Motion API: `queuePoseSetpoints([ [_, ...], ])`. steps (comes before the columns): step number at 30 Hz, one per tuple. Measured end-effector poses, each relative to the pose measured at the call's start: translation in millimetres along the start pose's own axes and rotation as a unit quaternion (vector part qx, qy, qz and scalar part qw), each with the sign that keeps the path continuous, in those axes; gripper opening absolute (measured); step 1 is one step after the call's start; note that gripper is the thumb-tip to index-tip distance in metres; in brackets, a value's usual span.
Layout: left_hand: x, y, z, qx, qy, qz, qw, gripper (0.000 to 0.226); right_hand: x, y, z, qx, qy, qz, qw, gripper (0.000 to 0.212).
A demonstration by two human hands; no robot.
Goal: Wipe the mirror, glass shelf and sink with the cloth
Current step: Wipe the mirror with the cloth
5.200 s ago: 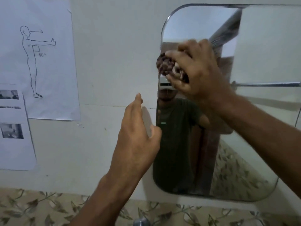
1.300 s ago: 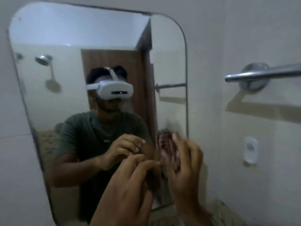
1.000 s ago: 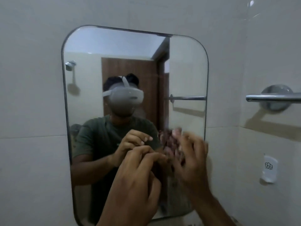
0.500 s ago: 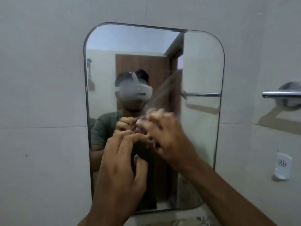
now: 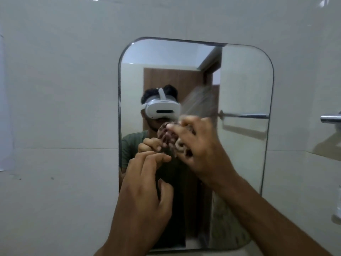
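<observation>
— While the right hand (image 5: 200, 145) grips the bunched cloth (image 5: 173, 139) against the glass at the centre of the frame, which step would you say is in hand?

— The mirror (image 5: 243, 85), the first of the three. The cloth, a brown and cream patterned wad, sits pressed to the mirror's middle, and the fingers are curled round it with the thumb underneath. A pale smear runs up and to the right from the cloth across the glass, which I read as a wiping streak, though it may only be blur.

— And the left hand (image 5: 144, 189)?

— It holds nothing. Its fingers are loosely bent, tips near the glass just left of and below the cloth; whether they touch the mirror I cannot tell.

— What does the next move call for?

— In my judgement, long overlapping passes that carry the cloth out to the rounded corners and down to the bottom edge at the lower centre of the frame, with steady pressure so no streaks stay. The left hand should keep off the glass, or it may leave prints.

— The shelf and sink?

— Neither shows. Only the white wall (image 5: 59, 89), a towel bar (image 5: 330, 119) at the right edge and a sheet of paper (image 5: 4, 108) at the far left, so those steps seem not yet begun
</observation>
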State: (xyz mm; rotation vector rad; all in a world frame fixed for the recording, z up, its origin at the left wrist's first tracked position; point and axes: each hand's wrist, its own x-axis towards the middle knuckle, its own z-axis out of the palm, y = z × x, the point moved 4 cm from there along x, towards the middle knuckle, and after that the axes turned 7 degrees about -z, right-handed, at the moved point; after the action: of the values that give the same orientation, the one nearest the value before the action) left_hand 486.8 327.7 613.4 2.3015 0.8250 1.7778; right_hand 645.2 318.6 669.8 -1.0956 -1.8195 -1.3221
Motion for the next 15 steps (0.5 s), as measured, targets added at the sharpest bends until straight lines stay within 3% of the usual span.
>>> queuePoseSetpoints([
  [5, 17.5, 3.5, -2.3, 0.023, -0.009, -0.004, 1.000, 0.046, 28.6, 28.8, -18.6, -0.011, 0.070, 0.104, 0.992, 0.054],
  [7, 23.8, 5.6, -4.6, 0.021, -0.010, -0.003, 1.000, 0.046, 19.7, 14.9, -10.8, -0.007, 0.042, 0.081, 0.996, 0.055],
  [12, 33.7, 6.3, -10.5, 0.018, -0.002, 0.010, 1.000, 0.043, -13.2, -5.5, 5.0, -0.003, -0.052, -0.092, 0.994, 0.054],
  [15, 36.6, 5.5, -9.7, 0.020, -0.002, 0.011, 1.000, 0.044, 12.3, 26.9, -14.8, 0.000, 0.009, -0.004, 1.000, 0.052],
])
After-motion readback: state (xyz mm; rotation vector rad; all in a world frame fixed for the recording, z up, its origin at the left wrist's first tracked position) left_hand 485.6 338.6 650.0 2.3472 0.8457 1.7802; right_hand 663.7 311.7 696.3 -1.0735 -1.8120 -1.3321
